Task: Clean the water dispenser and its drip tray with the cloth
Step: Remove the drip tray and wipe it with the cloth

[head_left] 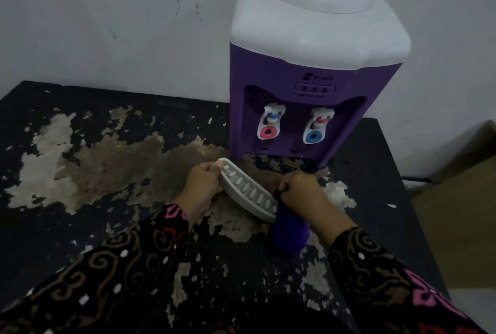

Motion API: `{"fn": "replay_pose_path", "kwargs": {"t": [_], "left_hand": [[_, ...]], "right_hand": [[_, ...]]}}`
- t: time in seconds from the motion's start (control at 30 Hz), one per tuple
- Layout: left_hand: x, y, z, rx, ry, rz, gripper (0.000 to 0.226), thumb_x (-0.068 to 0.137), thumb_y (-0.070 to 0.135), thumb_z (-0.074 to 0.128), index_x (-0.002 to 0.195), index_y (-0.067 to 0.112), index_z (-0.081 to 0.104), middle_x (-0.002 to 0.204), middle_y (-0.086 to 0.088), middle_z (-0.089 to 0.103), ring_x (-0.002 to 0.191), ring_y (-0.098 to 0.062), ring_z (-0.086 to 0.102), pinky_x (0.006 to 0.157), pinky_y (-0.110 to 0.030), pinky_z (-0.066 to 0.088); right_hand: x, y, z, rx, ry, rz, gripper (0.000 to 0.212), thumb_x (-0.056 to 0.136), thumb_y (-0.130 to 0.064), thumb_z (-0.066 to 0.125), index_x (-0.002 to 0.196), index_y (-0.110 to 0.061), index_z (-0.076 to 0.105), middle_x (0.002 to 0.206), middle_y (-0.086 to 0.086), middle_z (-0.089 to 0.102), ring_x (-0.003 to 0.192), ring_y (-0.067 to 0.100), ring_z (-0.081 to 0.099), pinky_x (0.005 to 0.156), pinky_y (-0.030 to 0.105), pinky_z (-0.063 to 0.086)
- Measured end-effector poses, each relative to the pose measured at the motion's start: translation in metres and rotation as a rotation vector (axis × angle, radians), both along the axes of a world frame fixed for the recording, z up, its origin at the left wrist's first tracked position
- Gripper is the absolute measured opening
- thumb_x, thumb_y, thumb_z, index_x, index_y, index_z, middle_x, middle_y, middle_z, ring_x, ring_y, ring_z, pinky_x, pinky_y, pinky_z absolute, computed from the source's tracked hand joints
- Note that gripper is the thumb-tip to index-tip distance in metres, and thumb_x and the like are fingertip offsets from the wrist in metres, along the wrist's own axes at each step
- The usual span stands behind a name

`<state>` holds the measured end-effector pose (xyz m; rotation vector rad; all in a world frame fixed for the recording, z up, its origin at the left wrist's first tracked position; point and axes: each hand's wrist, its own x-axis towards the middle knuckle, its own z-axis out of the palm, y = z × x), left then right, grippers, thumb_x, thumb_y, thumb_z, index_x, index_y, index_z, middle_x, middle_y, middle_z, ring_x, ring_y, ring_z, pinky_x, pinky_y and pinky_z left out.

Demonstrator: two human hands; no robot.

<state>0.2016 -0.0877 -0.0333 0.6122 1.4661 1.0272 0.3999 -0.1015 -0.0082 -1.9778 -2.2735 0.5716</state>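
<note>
Sleeves: dark patterned sleeves [107,266] fill the bottom of the view, one on each forearm.
Cloth: the blue cloth [288,234] hangs bunched from the right hand, its top against the near right end of the drip tray. Its tail is low over the worktop.
Right hand: the right hand [303,191] has its grip pinched tight on the top of the cloth.
Left hand: the left hand [201,186] has its grip curled round the tray's far left end, thumb on the rim.
Drip tray: the grey slotted drip tray [249,190] is out of the dispenser and held tilted between both hands, just in front of its base. Whether it touches the worktop is unclear.
Worktop: the black worktop [80,226] has its coating flaked away in broad pale patches.
Water dispenser: the purple, white-topped water dispenser [308,65] stands upright against the wall, with two taps [269,125] over an empty tray bay.
Risk, slip: the tray is held by one end only, so a hard wipe could lever it out of the left grip.
Risk, spill: the tilt could tip out any water left inside.
Risk, dirt: the dangling cloth could pick up loose flakes and smear them onto the tray.
</note>
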Motion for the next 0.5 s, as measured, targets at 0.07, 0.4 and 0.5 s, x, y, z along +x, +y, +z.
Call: {"fn": "replay_pose_path", "kwargs": {"t": [0.07,0.4,0.5], "left_hand": [[-0.001,0.000,-0.002,-0.008,-0.025,0.013,0.018,0.097,0.019,0.047,0.090,0.007,0.059,0.093,-0.012,0.065,0.085,-0.020,0.064,0.079,-0.035,0.055],[0.001,0.006,-0.002,-0.052,-0.026,0.027,0.020,0.097,0.020,0.048,0.097,0.001,0.057,0.090,-0.010,0.062,0.082,-0.019,0.062,0.071,-0.030,0.054],[-0.001,0.005,-0.004,-0.067,-0.020,0.033,0.021,0.097,0.020,0.048,0.100,0.001,0.056,0.094,-0.011,0.062,0.087,-0.021,0.062,0.079,-0.034,0.054]], "right_hand": [[0.009,0.003,0.009,-0.032,0.048,-0.066,0.015,0.083,-0.006,0.057,0.094,-0.007,0.067,0.109,0.007,0.066,0.098,0.022,0.060,0.082,0.020,0.044],[-0.022,-0.006,-0.007,-0.235,-0.129,0.159,0.022,0.086,-0.007,0.051,0.106,-0.003,0.061,0.113,0.014,0.063,0.100,0.027,0.059,0.084,0.032,0.048],[-0.021,-0.005,-0.009,-0.212,-0.027,0.088,0.014,0.083,-0.001,0.053,0.093,-0.011,0.056,0.111,0.013,0.061,0.097,0.024,0.057,0.077,0.029,0.045]]}}
